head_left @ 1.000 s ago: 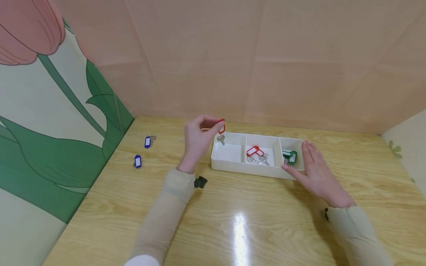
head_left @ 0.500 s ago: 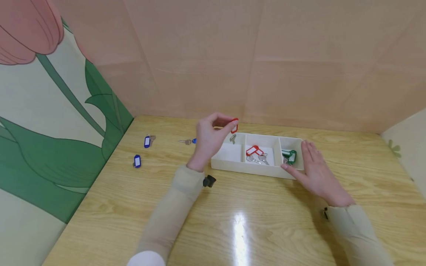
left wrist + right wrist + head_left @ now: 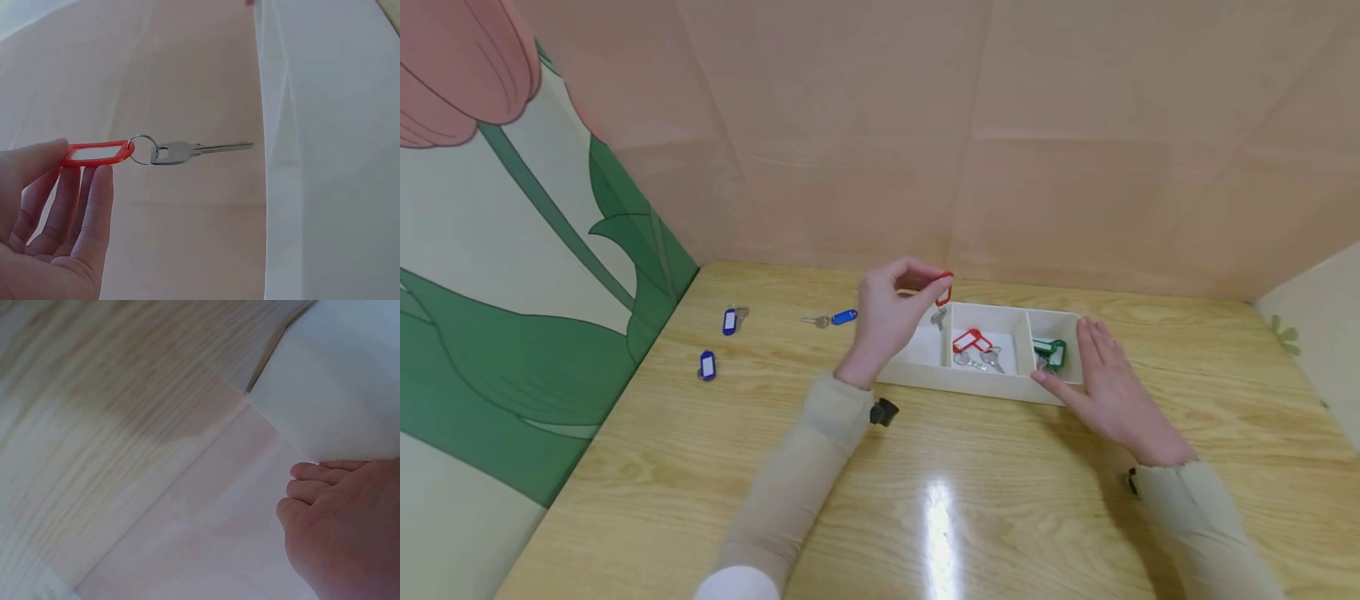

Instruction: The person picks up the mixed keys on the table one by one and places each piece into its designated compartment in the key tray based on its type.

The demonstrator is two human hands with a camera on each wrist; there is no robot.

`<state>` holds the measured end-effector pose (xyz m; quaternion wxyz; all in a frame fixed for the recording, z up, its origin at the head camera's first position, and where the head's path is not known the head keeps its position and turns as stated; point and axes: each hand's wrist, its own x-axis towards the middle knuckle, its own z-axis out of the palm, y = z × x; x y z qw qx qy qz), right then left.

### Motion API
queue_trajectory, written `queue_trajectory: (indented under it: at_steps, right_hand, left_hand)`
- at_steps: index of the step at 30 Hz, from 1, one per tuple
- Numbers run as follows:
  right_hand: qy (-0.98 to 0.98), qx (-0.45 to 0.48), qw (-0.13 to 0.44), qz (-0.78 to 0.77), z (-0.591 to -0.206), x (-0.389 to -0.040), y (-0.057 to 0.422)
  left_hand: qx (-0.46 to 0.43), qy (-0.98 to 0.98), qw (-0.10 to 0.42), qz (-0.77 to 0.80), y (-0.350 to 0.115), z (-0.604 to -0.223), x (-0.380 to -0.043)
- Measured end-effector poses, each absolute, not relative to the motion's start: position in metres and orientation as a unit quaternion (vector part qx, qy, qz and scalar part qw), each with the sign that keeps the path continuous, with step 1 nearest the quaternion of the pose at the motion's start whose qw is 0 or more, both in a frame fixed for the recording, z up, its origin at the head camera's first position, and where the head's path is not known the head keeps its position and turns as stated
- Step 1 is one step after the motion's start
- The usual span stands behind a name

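My left hand [image 3: 891, 312] pinches a red key tag [image 3: 97, 152] between thumb and fingers. From its ring hangs a silver key [image 3: 175, 152], over the left part of a white three-compartment box [image 3: 962, 381]. Two red key tags [image 3: 972, 340] with keys lie in the middle compartment, and green key tags [image 3: 1056, 355] lie in the right one. My right hand [image 3: 1108, 392] rests with straight fingers along the box's right end, its thumb at the front rim. In the right wrist view those fingers touch the white box wall [image 3: 337, 381].
Left of the box, a blue key tag [image 3: 844, 317] with its key lies on the wooden table [image 3: 1000, 500]. Farther left are two more blue tags, an upper tag [image 3: 730, 322] and a lower tag [image 3: 707, 365]. A wall [image 3: 1075, 150] stands behind the table.
My left hand has moved right with the red key tag, from the box's left end towards the first divider. The blue tag behind it has come into view. My right hand stays in place.
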<state>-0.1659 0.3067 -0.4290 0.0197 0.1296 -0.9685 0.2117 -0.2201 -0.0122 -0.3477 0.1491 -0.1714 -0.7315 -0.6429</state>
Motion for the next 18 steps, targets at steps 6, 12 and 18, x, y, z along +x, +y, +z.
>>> queue_trajectory:
  at_steps: [6, 12, 18]
  right_hand:
    - [-0.969, 0.130, 0.022, 0.211, -0.429, -0.166, 0.306]
    - [-0.968, 0.130, 0.025, 0.214, -0.429, -0.166, 0.306]
    - [-0.969, 0.126, 0.019, 0.214, -0.429, -0.166, 0.306]
  left_hand:
    - [-0.173, -0.746, 0.136, -0.629, -0.005, -0.350, -0.220]
    - [-0.182, -0.741, 0.140, -0.631, 0.003, -0.353, -0.221]
    - [-0.182, -0.744, 0.137, -0.629, 0.009, -0.357, -0.222]
